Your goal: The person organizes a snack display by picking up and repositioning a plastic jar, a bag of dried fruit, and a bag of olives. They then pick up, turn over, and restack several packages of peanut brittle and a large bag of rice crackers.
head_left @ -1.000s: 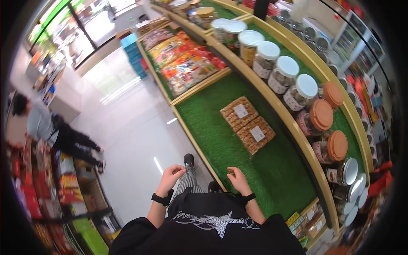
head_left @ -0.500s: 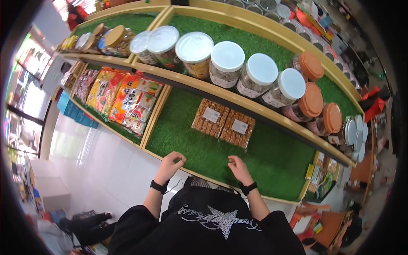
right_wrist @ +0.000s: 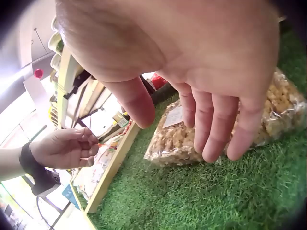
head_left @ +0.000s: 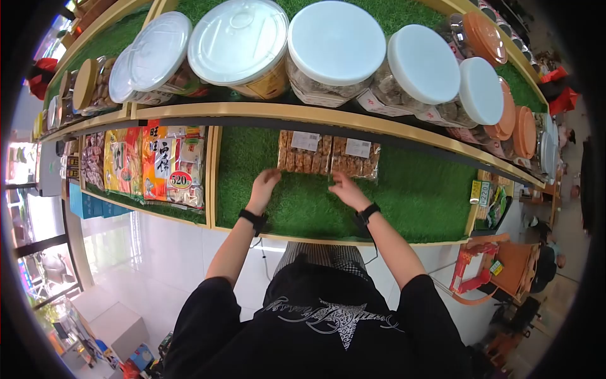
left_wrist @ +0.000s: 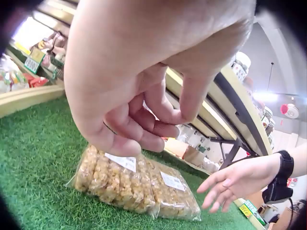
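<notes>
Two clear-wrapped packs of clustered nut brittle or similar snack lie side by side on green artificial turf: a left pack (head_left: 304,158) and a right pack (head_left: 356,165), each with a white label. My left hand (head_left: 262,191) hovers at the near left corner of the left pack, its fingers loosely bent and holding nothing, as the left wrist view shows. Over the near side of the packs, close to where they meet, is my right hand (head_left: 349,192). In the right wrist view its fingers (right_wrist: 218,129) extend downward, thumb apart, and overlap the wrapped snacks.
A wooden ledge (head_left: 265,112) with several white-lidded jars (head_left: 338,44) overhangs the turf behind the packs. Left of a wooden divider (head_left: 213,180) lie bagged snacks (head_left: 173,167). Orange-lidded jars (head_left: 524,136) stand at the right. Price tags (head_left: 481,192) mark the right end.
The view has turned and come closer, so the shelf now lies straight ahead. Both hands have reached forward from near the body to the near edge of the packs, which stay in place.
</notes>
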`<state>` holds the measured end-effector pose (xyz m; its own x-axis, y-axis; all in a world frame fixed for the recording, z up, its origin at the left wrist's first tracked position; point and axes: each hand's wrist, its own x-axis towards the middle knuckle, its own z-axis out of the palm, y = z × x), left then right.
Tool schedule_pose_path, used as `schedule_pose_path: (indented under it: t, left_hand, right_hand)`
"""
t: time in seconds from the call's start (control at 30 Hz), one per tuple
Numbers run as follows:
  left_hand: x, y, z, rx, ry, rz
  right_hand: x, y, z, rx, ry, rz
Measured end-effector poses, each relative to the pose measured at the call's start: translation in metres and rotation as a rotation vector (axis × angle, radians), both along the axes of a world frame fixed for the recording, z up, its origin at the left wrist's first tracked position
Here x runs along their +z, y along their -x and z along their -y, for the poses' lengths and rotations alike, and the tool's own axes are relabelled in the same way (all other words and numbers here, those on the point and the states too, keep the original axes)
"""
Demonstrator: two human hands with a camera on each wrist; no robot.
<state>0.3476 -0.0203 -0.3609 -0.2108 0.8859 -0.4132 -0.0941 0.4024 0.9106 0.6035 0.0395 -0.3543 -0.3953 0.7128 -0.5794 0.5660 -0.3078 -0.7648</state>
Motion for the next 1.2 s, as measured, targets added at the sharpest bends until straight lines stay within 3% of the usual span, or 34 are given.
schedule_pose_path:
  t: [0.17,0.23,0.4,0.47,0.5,0.6,0.67,0.83,0.9,1.0,1.03,1.1,1.2]
  left_hand:
    - [-0.024,-0.004,-0.041,-0.032,0.162,0.139]
    - [-0.026,-0.007,-0.038,-0.081,0.157,0.132]
    - [-0.013,-0.006,-0.022,-0.061,0.275,0.253]
    - [-0.029,0.005,-0.019,-0.075,0.275,0.345]
    - [-0.030,0.010,-0.018,-0.087,0.281,0.436]
    - [-0.028,0.008,-0.019,-0.101,0.296,0.403]
    - [-0.017,0.004,-0.017,-0.124,0.300,0.351]
    - [-0.011,-0.002,0.008,-0.173,0.325,0.255]
    - [-0.003,-0.005,0.027,-0.183,0.387,0.121]
    - [-0.061,0.007,0.070,-0.256,0.422,0.097]
    - [-0.053,0.008,0.073,-0.265,0.418,0.096]
    - [-0.041,0.009,0.080,-0.342,0.607,0.201]
    - [-0.052,0.008,0.094,-0.246,0.515,0.222]
  right_hand:
    - [-0.031,0.028,-0.025,-0.203,0.055,-0.059]
    - [-0.037,0.033,-0.025,-0.241,-0.032,-0.032]
    - [-0.032,0.037,-0.011,-0.347,0.038,-0.070]
    - [-0.040,0.036,-0.015,-0.194,-0.227,0.144]
    - [-0.039,0.038,-0.018,-0.194,-0.227,0.139]
    - [-0.036,0.046,-0.017,-0.039,-0.248,0.208]
    - [-0.030,0.052,0.001,0.146,-0.410,0.387]
    - [-0.025,0.048,0.040,0.104,-0.383,0.315]
    - [-0.029,0.040,0.058,0.000,-0.316,0.186]
    - [-0.029,0.028,0.087,-0.119,-0.108,0.044]
    - [-0.028,0.025,0.092,-0.128,-0.113,0.046]
    - [-0.028,0.018,0.101,-0.216,0.309,0.006]
    - [-0.077,0.011,0.123,-0.122,0.292,0.129]
